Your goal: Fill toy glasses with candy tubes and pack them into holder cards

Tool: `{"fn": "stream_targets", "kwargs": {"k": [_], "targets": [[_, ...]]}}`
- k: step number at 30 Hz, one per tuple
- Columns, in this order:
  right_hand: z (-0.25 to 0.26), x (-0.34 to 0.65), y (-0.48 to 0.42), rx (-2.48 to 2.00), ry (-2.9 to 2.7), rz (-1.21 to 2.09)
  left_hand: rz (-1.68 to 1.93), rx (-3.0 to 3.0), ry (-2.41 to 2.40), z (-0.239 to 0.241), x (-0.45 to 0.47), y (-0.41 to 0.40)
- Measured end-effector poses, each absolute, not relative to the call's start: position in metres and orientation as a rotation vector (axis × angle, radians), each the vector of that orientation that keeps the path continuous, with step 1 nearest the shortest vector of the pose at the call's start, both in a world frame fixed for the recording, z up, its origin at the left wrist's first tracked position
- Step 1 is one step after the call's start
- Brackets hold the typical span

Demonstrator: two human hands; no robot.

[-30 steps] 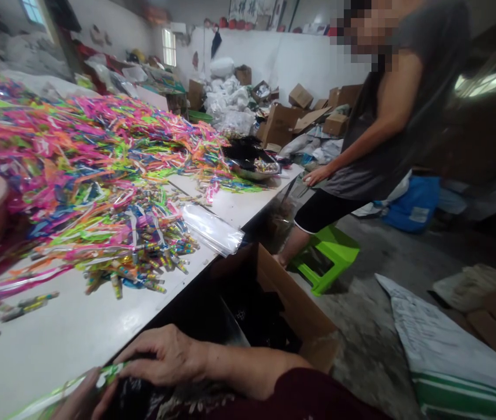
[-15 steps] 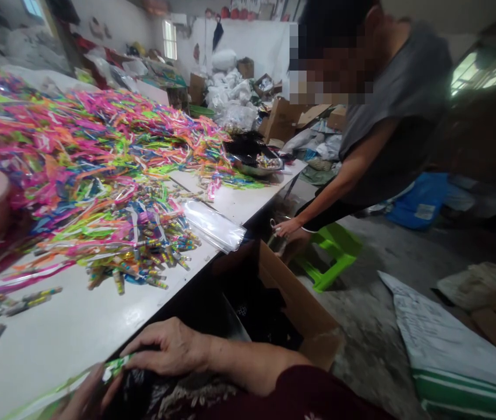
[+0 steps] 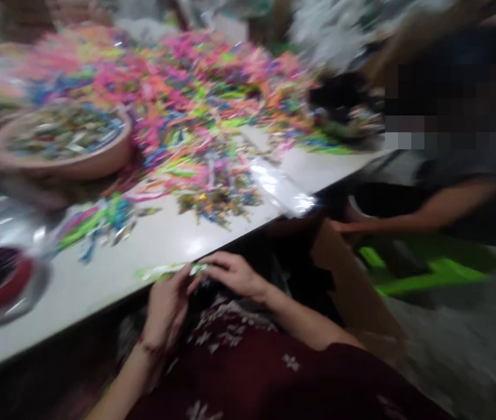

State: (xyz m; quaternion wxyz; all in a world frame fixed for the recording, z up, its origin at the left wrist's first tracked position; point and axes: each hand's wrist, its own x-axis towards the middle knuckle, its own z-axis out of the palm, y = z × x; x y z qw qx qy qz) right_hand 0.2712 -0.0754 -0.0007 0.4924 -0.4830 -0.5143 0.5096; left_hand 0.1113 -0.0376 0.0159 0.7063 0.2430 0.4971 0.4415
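- Green packet [image 3: 157, 272], slim and blurred, held at the near edge of a white table [image 3: 94, 286].
- Left hand [image 3: 167, 303] pinches it between thumb and fingers.
- Right hand [image 3: 238, 275] pinches its right end at the fingertips.
- Beyond: clear sleeves [image 3: 279, 185], a bright heap [image 3: 164, 99], a filled pink bowl [image 3: 99, 163].

There were the wearer's two hands [image 3: 236, 275], one green strip [image 3: 160, 270], one counter [image 3: 81, 297], one red bowl [image 3: 19, 286], at least one pink bowl [image 3: 94, 164], one film stack [image 3: 279, 185], one carton [image 3: 362, 286], one stool [image 3: 440, 276], one co-worker [image 3: 458, 201], one big heap [image 3: 178, 99] and one small bunch [image 3: 94, 223] of strips too blurred to count.
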Motion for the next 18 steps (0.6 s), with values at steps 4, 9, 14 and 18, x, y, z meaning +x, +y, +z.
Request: {"fn": "stream_targets", "kwargs": {"k": [4, 9, 14, 18], "targets": [[-0.012, 0.272, -0.071, -1.155, -1.108, 1.352, 1.041, 0.429, 1.027, 0.011, 0.112, -0.037], [-0.016, 0.272, -0.075, -1.119, -1.015, 1.490, 1.070, 0.397, 0.994, 0.008, 0.108, -0.043], [-0.014, 0.274, -0.069, -1.180, -1.118, 1.348, 1.046, 0.403, 0.967, 0.006, 0.106, -0.041], [-0.008, 0.274, -0.072, -1.256, -1.382, 1.121, 1.066, 0.413, 1.009, 0.009, 0.106, -0.043]]}}
